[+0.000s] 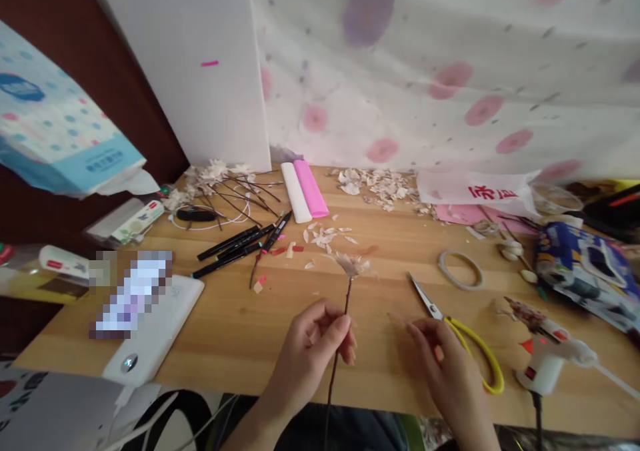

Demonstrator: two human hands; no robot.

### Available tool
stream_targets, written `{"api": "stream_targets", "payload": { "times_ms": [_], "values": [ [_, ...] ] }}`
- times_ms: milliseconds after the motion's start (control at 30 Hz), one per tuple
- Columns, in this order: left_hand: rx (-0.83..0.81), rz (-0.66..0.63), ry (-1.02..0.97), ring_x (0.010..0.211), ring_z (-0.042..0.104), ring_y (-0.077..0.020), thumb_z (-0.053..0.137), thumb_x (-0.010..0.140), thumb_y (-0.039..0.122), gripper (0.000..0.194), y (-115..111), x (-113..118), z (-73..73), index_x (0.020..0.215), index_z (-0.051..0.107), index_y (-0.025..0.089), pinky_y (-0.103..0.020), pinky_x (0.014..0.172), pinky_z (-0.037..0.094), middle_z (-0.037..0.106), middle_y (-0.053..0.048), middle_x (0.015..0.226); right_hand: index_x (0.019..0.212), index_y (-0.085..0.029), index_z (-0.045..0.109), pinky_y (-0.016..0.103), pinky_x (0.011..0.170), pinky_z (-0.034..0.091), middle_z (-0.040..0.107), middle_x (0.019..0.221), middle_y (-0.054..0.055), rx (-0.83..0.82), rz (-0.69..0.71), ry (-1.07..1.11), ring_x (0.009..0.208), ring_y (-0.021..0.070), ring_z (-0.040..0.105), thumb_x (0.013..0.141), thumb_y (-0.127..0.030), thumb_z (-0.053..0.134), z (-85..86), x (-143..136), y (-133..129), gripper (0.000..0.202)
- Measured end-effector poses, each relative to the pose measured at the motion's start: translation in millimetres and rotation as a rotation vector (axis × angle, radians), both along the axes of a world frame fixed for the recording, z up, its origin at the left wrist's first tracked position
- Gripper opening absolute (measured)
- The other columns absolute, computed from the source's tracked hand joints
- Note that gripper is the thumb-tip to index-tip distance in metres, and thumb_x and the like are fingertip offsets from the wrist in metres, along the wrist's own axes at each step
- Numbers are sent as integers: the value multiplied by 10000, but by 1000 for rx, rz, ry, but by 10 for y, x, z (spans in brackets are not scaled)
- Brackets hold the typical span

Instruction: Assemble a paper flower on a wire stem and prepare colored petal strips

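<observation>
A thin dark brown stem point(332, 377) is pinched between the thumb and fingers of my left hand point(320, 344). The stem stands nearly upright, and a pale, partly blurred flower point(351, 264) tops it. To the right, my right hand point(445, 364) is over the wooden table beside yellow-handled scissors point(429, 302). Its thumb and index finger are drawn close together at the tips; whatever they hold, if anything, is too small to make out.
Black markers point(235, 245), white and pink paper rolls point(311, 189) and loose petals point(385, 187) lie across the table point(250, 331). A tape ring point(461, 269) and a glue gun point(547, 364) are at right. A white power bank point(160, 331) is at left.
</observation>
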State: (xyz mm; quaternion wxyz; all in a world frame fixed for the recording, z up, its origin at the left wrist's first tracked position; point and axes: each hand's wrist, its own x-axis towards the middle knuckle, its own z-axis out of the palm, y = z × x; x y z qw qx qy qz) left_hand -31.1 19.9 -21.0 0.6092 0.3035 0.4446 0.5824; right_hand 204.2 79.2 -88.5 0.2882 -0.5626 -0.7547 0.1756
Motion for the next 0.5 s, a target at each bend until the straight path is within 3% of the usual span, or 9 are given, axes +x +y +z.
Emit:
{"api": "stream_targets", "payload": {
  "times_ms": [200, 333, 433, 500],
  "values": [
    [25, 48, -27, 516, 562, -69, 673, 913, 414, 315, -107, -21, -24, 771, 595, 144, -190, 514, 456, 612, 10, 682, 914, -223, 738, 261, 564, 535, 762, 790, 30, -15, 21, 186, 693, 201, 704, 897, -519, 647, 222, -311, -82, 310],
    [46, 104, -27, 492, 556, -59, 686, 910, 397, 264, -151, -49, -49, 897, 641, 138, -176, 482, 468, 599, 26, 686, 890, -257, 770, 245, 708, 576, 796, 867, 4, 41, 124, 251, 783, 193, 755, 907, -395, 667, 287, -420, -106, 174],
    [49, 132, -52, 491, 551, -61, 713, 890, 392, 292, -166, -47, -64, 1033, 653, 144, -174, 452, 483, 605, 26, 719, 884, -276, 760, 214, 727, 565, 789, 864, -21, 89, 175, 284, 793, 168, 752, 907, -311, 682, 393, -469, -115, 89],
    [49, 145, -69, 517, 557, -60, 726, 880, 383, 282, -171, -29, -60, 1011, 651, 144, -169, 447, 493, 625, 5, 782, 902, -283, 746, 198, 717, 552, 774, 847, -34, 120, 203, 296, 761, 146, 733, 908, -269, 687, 493, -505, -123, 61]
  ]
}}
